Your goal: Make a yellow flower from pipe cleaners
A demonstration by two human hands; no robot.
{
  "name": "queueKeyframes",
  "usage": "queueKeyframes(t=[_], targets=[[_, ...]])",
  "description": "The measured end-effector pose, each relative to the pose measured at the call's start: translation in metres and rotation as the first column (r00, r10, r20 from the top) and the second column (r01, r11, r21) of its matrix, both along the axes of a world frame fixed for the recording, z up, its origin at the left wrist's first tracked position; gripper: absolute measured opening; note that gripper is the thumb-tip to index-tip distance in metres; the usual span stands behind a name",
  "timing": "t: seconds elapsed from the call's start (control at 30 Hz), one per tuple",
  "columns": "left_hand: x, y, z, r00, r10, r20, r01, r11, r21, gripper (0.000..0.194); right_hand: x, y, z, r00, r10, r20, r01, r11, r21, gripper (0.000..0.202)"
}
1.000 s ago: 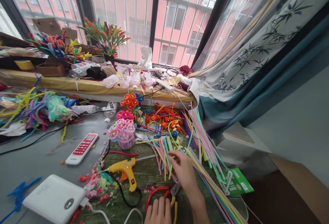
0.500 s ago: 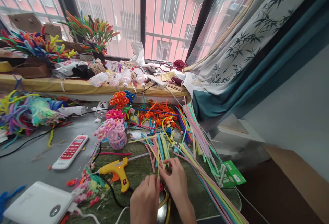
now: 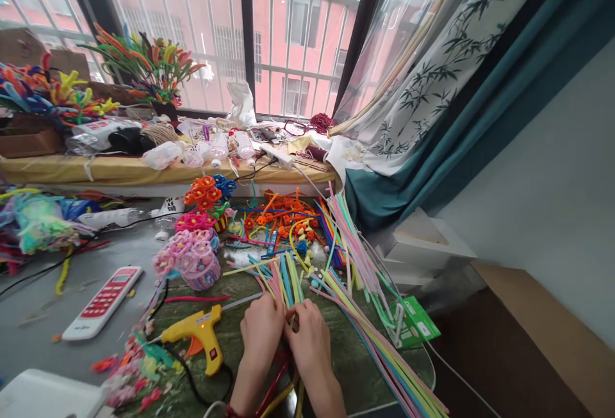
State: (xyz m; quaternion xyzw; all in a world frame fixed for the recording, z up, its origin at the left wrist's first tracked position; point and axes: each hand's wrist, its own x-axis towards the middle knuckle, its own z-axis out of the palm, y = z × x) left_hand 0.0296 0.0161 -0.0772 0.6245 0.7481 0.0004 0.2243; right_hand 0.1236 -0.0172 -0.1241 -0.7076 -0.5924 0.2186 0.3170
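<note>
My left hand (image 3: 262,328) and my right hand (image 3: 308,336) meet close together above the dark green tabletop. Both are closed, with their fingertips pinched on a thin pale yellow pipe cleaner that the fingers mostly hide. Just beyond the fingertips lies a fan of short pipe cleaners (image 3: 288,277) in pink, yellow and blue. To the left of my left hand rests a yellow glue gun (image 3: 202,333) with its light on. Below my wrists, partly covered, are curved red and yellow pieces (image 3: 276,387) that I cannot identify.
Long pastel pipe cleaners (image 3: 379,347) stretch along the right side beside a green packet (image 3: 418,322). Pink pipe-cleaner flowers (image 3: 199,258), a white remote (image 3: 103,303) and a white power bank (image 3: 45,395) stand left. Orange pieces (image 3: 283,210) lie at the back below the windowsill.
The camera view has shifted right. My left hand has moved up beside my right, and both have come together; the pale yellow strand between them is now mostly hidden.
</note>
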Motion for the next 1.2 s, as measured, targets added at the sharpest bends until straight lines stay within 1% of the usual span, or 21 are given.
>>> queueKeyframes(t=[0.1, 0.17, 0.27, 0.33, 0.43, 0.53, 0.6, 0.7, 0.8, 0.9, 1.0, 1.07, 1.13, 1.2], targets=[[-0.006, -0.003, 0.000, 0.999, 0.024, 0.037, -0.025, 0.999, 0.030, 0.024, 0.003, 0.002, 0.001, 0.996, -0.023, -0.082, 0.023, 1.000, 0.006, 0.017], [-0.010, -0.009, 0.000, 0.996, 0.018, 0.082, -0.024, 0.997, 0.071, 0.024, 0.005, 0.005, 0.003, 0.987, -0.037, -0.159, 0.039, 0.999, 0.014, 0.018], [-0.016, -0.023, -0.003, 0.981, -0.050, 0.186, 0.020, 0.987, 0.156, 0.029, 0.009, 0.008, 0.007, 0.952, -0.023, -0.306, 0.032, 0.999, 0.023, 0.021], [-0.018, -0.033, -0.008, 0.955, -0.124, 0.269, 0.063, 0.973, 0.224, 0.029, 0.009, 0.007, 0.011, 0.909, 0.016, -0.416, -0.010, 1.000, 0.016, 0.032], [-0.017, -0.047, -0.018, 0.896, -0.228, 0.380, 0.108, 0.944, 0.312, 0.023, 0.008, 0.004, 0.016, 0.818, 0.094, -0.568, -0.108, 0.994, 0.008, 0.050], [-0.017, -0.057, -0.024, 0.829, -0.296, 0.474, 0.108, 0.918, 0.383, 0.023, 0.010, 0.000, 0.022, 0.733, 0.134, -0.667, -0.168, 0.986, 0.014, 0.057], [-0.017, -0.061, -0.024, 0.787, -0.314, 0.531, 0.082, 0.906, 0.414, 0.026, 0.014, -0.003, 0.027, 0.700, 0.136, -0.701, -0.176, 0.984, 0.015, 0.059], [-0.019, -0.064, -0.020, 0.733, -0.297, 0.612, 0.014, 0.906, 0.423, 0.028, 0.021, -0.006, 0.033, 0.681, 0.135, -0.720, -0.176, 0.984, 0.018, 0.057], [-0.021, -0.063, -0.016, 0.670, -0.241, 0.702, -0.066, 0.923, 0.379, 0.027, 0.027, -0.009, 0.039, 0.675, 0.149, -0.722, -0.196, 0.980, 0.020, 0.057], [-0.023, -0.059, -0.013, 0.578, -0.184, 0.795, -0.130, 0.941, 0.312, 0.027, 0.028, -0.011, 0.043, 0.680, 0.184, -0.710, -0.237, 0.971, 0.024, 0.055], [-0.023, -0.055, -0.012, 0.471, -0.124, 0.873, -0.199, 0.950, 0.242, 0.034, 0.030, -0.015, 0.048, 0.708, 0.216, -0.672, -0.264, 0.964, 0.033, 0.048], [-0.022, -0.054, -0.011, 0.401, -0.083, 0.913, -0.255, 0.947, 0.198, 0.042, 0.032, -0.018, 0.052, 0.754, 0.269, -0.599, -0.305, 0.951, 0.043, 0.047], [-0.021, -0.055, -0.007, 0.342, -0.046, 0.939, -0.295, 0.943, 0.154, 0.045, 0.033, -0.021, 0.055, 0.788, 0.354, -0.504, -0.383, 0.923, 0.049, 0.048], [-0.020, -0.057, -0.003, 0.306, -0.014, 0.952, -0.311, 0.943, 0.114, 0.042, 0.035, -0.023, 0.056, 0.781, 0.434, -0.448, -0.462, 0.885, 0.052, 0.051]])
